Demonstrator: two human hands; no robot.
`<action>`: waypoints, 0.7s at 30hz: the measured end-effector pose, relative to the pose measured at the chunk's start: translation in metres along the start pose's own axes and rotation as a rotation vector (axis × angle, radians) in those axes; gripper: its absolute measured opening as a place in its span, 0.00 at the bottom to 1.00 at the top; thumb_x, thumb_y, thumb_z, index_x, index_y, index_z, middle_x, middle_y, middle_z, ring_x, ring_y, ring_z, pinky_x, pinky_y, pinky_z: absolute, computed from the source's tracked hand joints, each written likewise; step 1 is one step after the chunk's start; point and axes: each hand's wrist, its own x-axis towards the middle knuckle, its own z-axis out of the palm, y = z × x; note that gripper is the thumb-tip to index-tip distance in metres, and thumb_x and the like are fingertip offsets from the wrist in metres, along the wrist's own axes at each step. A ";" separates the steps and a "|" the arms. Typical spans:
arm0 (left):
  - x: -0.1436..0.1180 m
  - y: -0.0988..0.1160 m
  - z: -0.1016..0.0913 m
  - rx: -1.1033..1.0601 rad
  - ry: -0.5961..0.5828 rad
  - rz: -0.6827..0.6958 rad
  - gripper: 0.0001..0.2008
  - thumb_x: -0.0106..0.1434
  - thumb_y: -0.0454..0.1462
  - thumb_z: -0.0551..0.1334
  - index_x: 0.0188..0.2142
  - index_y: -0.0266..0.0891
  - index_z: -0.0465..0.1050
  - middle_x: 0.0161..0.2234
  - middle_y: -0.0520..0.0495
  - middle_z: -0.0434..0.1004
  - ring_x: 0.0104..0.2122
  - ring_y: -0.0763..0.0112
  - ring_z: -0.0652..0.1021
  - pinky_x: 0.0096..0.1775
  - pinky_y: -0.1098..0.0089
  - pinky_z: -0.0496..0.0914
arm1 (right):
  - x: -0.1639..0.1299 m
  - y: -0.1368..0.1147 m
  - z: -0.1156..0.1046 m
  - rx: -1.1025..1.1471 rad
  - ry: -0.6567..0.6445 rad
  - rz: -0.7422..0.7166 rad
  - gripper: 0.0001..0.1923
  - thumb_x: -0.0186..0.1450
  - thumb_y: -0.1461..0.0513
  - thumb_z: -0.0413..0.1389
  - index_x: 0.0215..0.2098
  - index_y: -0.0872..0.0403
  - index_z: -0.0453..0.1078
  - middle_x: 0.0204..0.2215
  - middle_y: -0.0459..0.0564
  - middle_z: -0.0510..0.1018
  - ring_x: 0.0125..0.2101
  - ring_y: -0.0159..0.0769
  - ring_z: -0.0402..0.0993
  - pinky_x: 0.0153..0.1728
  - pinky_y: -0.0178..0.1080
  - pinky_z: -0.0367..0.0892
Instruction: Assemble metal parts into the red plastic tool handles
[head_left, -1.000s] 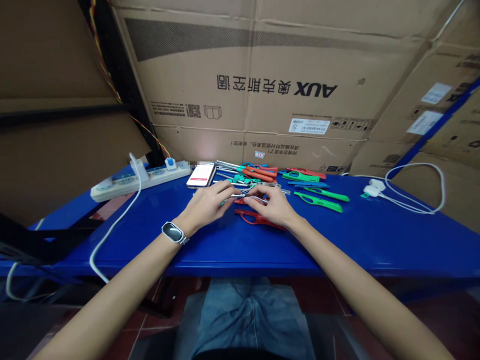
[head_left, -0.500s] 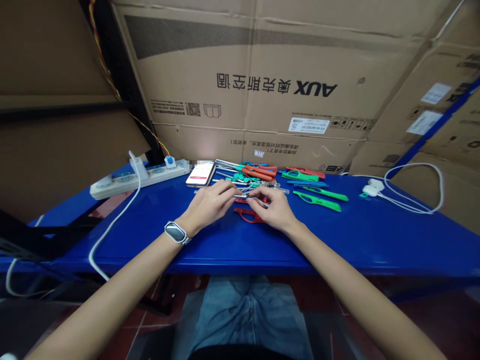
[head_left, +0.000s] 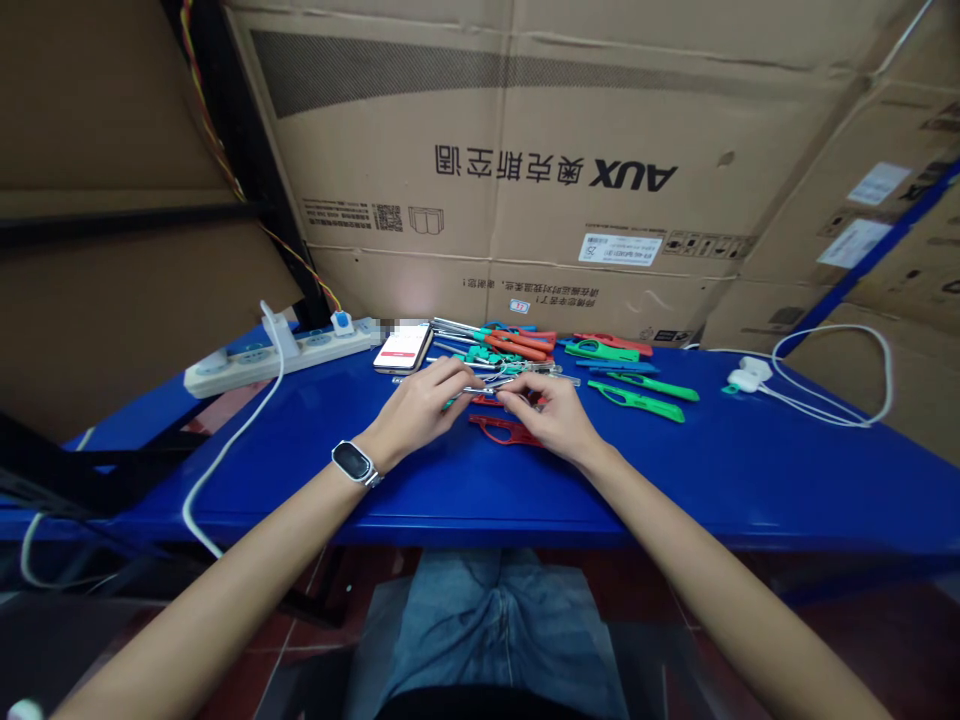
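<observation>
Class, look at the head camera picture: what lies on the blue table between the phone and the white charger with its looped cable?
In the head view, between the phone and the white charger lie red, green and blue plastic handle pieces with metal blades.

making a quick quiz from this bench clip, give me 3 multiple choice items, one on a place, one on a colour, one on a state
1. Where does the phone lie?
A. beside the power strip, left of the tool pile
B. at the table's right end
C. on the person's lap

2. What colour is the handle piece lying on the table just under the right hand?
A. yellow
B. red
C. white

3. What are the left hand and right hand doing?
A. resting flat and apart
B. both lifted off the table
C. pinching one thin metal piece between them

Answers: 1 A, the phone sits by the strip's near end. 2 B, its red shows beside the fingers. 3 C, both sets of fingertips meet on the piece.
</observation>
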 end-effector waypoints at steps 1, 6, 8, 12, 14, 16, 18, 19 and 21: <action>0.000 -0.001 0.000 -0.017 0.005 0.015 0.08 0.71 0.32 0.54 0.45 0.38 0.71 0.41 0.43 0.76 0.42 0.65 0.76 0.43 0.64 0.74 | 0.000 0.000 -0.001 -0.018 -0.008 -0.028 0.11 0.66 0.55 0.58 0.34 0.53 0.78 0.30 0.49 0.81 0.27 0.35 0.71 0.30 0.37 0.64; -0.002 -0.003 0.001 -0.038 0.010 0.099 0.08 0.72 0.32 0.54 0.43 0.38 0.72 0.41 0.42 0.75 0.42 0.66 0.76 0.42 0.66 0.74 | -0.001 0.002 -0.004 -0.108 -0.041 -0.172 0.11 0.67 0.55 0.57 0.35 0.51 0.80 0.31 0.50 0.82 0.29 0.37 0.75 0.33 0.39 0.66; -0.002 -0.003 0.001 -0.038 0.016 0.126 0.08 0.72 0.32 0.54 0.43 0.38 0.72 0.40 0.43 0.75 0.41 0.68 0.76 0.41 0.68 0.73 | -0.001 0.002 -0.005 -0.115 -0.052 -0.198 0.11 0.67 0.55 0.58 0.36 0.50 0.80 0.30 0.50 0.83 0.28 0.37 0.75 0.33 0.38 0.66; -0.004 -0.003 0.004 -0.015 0.040 0.146 0.08 0.72 0.33 0.54 0.42 0.37 0.73 0.36 0.44 0.73 0.37 0.69 0.76 0.38 0.70 0.73 | -0.001 0.002 -0.005 -0.133 -0.069 -0.217 0.11 0.68 0.55 0.57 0.37 0.50 0.80 0.30 0.50 0.83 0.27 0.37 0.76 0.32 0.38 0.67; -0.005 -0.002 0.005 0.014 0.037 0.143 0.09 0.72 0.33 0.54 0.44 0.36 0.73 0.35 0.44 0.73 0.35 0.70 0.76 0.37 0.71 0.73 | -0.001 0.001 -0.004 -0.145 -0.061 -0.243 0.12 0.69 0.55 0.56 0.39 0.51 0.80 0.31 0.51 0.83 0.28 0.37 0.77 0.33 0.38 0.68; -0.006 -0.001 0.004 0.060 0.009 0.120 0.11 0.73 0.34 0.53 0.48 0.37 0.72 0.35 0.44 0.73 0.34 0.70 0.77 0.36 0.71 0.72 | -0.001 0.000 -0.004 -0.167 -0.055 -0.264 0.12 0.69 0.57 0.55 0.40 0.52 0.80 0.33 0.52 0.83 0.30 0.38 0.77 0.34 0.39 0.68; -0.006 0.001 0.004 0.124 -0.042 0.084 0.13 0.73 0.35 0.52 0.53 0.39 0.70 0.37 0.45 0.73 0.33 0.69 0.77 0.34 0.72 0.72 | -0.001 -0.001 -0.003 -0.211 -0.053 -0.275 0.11 0.69 0.58 0.55 0.40 0.52 0.79 0.33 0.52 0.83 0.31 0.38 0.77 0.36 0.40 0.68; -0.006 0.002 0.003 0.154 -0.071 0.069 0.15 0.73 0.35 0.51 0.56 0.40 0.68 0.37 0.45 0.73 0.32 0.69 0.77 0.33 0.72 0.72 | -0.002 -0.001 -0.003 -0.239 -0.051 -0.281 0.10 0.69 0.59 0.55 0.40 0.52 0.79 0.33 0.52 0.83 0.31 0.39 0.77 0.37 0.41 0.68; -0.005 0.005 0.003 0.190 -0.113 0.055 0.16 0.74 0.35 0.50 0.58 0.42 0.67 0.38 0.46 0.73 0.32 0.69 0.78 0.31 0.73 0.72 | -0.002 -0.001 -0.003 -0.283 -0.034 -0.290 0.09 0.68 0.60 0.57 0.39 0.52 0.79 0.33 0.51 0.83 0.32 0.39 0.78 0.40 0.42 0.67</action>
